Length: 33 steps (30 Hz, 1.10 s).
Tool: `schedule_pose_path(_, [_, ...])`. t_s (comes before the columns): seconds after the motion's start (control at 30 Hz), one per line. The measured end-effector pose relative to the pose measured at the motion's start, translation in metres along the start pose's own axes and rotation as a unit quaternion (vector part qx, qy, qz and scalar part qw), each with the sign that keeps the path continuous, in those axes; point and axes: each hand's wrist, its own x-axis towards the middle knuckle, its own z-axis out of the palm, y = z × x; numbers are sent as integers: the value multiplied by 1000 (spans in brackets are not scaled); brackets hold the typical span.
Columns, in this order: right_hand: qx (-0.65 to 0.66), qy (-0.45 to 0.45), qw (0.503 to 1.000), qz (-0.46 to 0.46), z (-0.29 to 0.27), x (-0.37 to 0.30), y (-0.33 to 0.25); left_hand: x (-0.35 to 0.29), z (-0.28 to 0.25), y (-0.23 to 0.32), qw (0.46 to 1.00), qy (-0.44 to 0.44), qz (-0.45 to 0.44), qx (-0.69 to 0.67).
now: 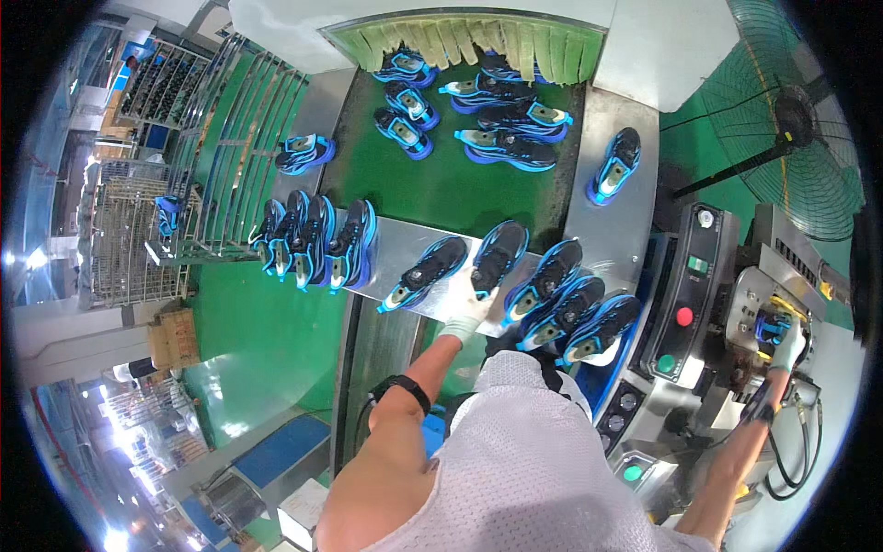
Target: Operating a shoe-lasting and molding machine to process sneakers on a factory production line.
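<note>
At the metal ledge in front of me, my left hand, in a white glove, grips the heel end of a black and blue sports shoe. Far to the right, my gloved right hand is closed at the side of another blue and black shoe, which sits in the machine's metal holder; its fingertips are small and partly hidden. Beside the left hand lies a single shoe on its left, and several shoes stand in a row on its right.
Behind the ledge, a green conveyor belt carries several shoes beneath a strip curtain. More shoes line the ledge's left end. A control panel with red and green buttons stands before the machine. A large fan is far right, a metal rack left.
</note>
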Motion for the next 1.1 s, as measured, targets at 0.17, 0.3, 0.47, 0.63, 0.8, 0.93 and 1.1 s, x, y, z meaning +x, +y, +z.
schedule_pose_path(0.17, [-201, 167, 927, -269, 196, -268, -77, -12, -17, -3, 999, 45, 4, 6])
schedule_pose_path(0.3, [-572, 40, 819, -26, 281, -380, 23, -5, -23, -1, 1000, -10, 5, -15])
schedule_pose_path(0.47, [-586, -48, 792, -167, 279, -338, 102, -9, -44, -26, 989, -123, 1, -88])
schedule_pose_path(0.63, [-320, 22, 877, -357, 284, -352, 104, -51, -135, -25, 963, -90, -9, -254])
schedule_pose_path(0.8, [-117, -40, 955, -268, 296, -448, 60, -39, -204, -124, 992, 76, -31, -98])
schedule_pose_path(0.93, [-70, -82, 980, -167, 296, -514, 67, 30, -245, -207, 988, 117, -65, -77])
schedule_pose_path(1.1, [-105, -101, 981, -125, 313, -562, 68, 96, -216, -267, 982, 72, -174, 9])
